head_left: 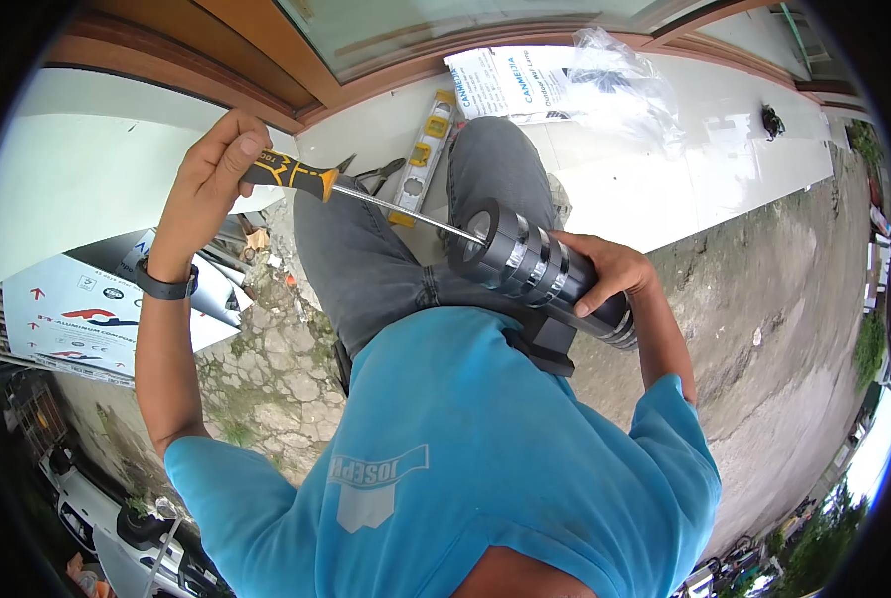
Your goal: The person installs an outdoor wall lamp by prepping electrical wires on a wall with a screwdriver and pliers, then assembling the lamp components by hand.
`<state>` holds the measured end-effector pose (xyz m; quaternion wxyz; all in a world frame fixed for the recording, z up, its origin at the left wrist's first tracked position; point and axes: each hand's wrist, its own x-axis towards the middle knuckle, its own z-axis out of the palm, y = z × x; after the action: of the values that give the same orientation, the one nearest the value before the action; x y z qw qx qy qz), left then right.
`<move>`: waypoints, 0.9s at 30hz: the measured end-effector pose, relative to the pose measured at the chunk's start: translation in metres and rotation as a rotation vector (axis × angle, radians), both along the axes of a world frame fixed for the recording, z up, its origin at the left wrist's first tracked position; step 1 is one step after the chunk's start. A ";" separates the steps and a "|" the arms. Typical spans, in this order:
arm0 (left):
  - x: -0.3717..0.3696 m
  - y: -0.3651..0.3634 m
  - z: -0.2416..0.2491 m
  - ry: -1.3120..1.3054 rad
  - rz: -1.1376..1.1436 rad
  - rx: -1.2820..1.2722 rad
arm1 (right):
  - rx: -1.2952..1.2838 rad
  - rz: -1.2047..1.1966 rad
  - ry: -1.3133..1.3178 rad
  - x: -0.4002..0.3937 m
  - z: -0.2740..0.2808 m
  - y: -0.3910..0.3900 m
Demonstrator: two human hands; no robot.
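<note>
My left hand (224, 157), at the upper left, is closed round the black and yellow handle of a long screwdriver (301, 177). The shaft slants down to the right, and its tip meets the open round end of a black cylindrical wall lamp (525, 261). Clear ribbed bands circle the lamp's body. It lies tilted across my lap, with a black bracket (545, 344) on its near side. My right hand (610, 274) grips the lamp towards its far end, thumb on top and the other fingers partly hidden behind it.
A spirit level (426, 154) and pliers (381, 174) lie on the tiled ledge beyond my knees. A lamp carton (510, 85) with clear plastic wrap (625, 95) is behind them. Printed panels (67, 309) lean at the left. Rough concrete (754, 339) spreads to the right.
</note>
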<state>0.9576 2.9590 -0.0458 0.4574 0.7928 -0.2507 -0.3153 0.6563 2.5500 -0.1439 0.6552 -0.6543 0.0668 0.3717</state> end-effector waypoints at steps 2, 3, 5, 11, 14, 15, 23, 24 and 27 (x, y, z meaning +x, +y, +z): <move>0.006 0.003 0.000 0.016 -0.028 0.074 | -0.015 0.007 -0.004 -0.002 0.000 0.000; 0.003 0.003 0.003 0.005 -0.049 0.019 | -0.023 0.007 -0.008 -0.001 0.001 -0.001; -0.007 0.000 0.002 -0.025 -0.063 -0.118 | -0.049 0.005 -0.023 -0.002 0.001 -0.001; 0.014 0.009 -0.006 -0.057 0.013 -0.087 | -0.218 0.097 -0.231 0.018 0.037 0.000; 0.007 0.017 -0.009 -0.119 0.143 -0.066 | -0.367 0.063 -0.511 0.020 0.061 0.005; -0.004 0.020 0.001 -0.068 0.123 -0.109 | -0.427 0.017 -0.569 0.017 0.069 0.007; -0.050 0.041 0.004 -0.063 0.137 -0.137 | -1.152 0.086 -0.739 0.009 0.087 0.042; -0.047 0.053 -0.016 -0.027 0.182 -0.103 | -1.168 0.114 -0.748 0.008 0.087 0.045; -0.058 0.056 -0.043 0.008 0.236 -0.020 | -1.201 0.138 -0.782 0.002 0.084 0.051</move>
<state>0.9000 3.0145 -0.0891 0.5001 0.8110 -0.1569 -0.2599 0.6580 2.6014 -0.0595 0.1333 -0.9896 -0.0214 0.0497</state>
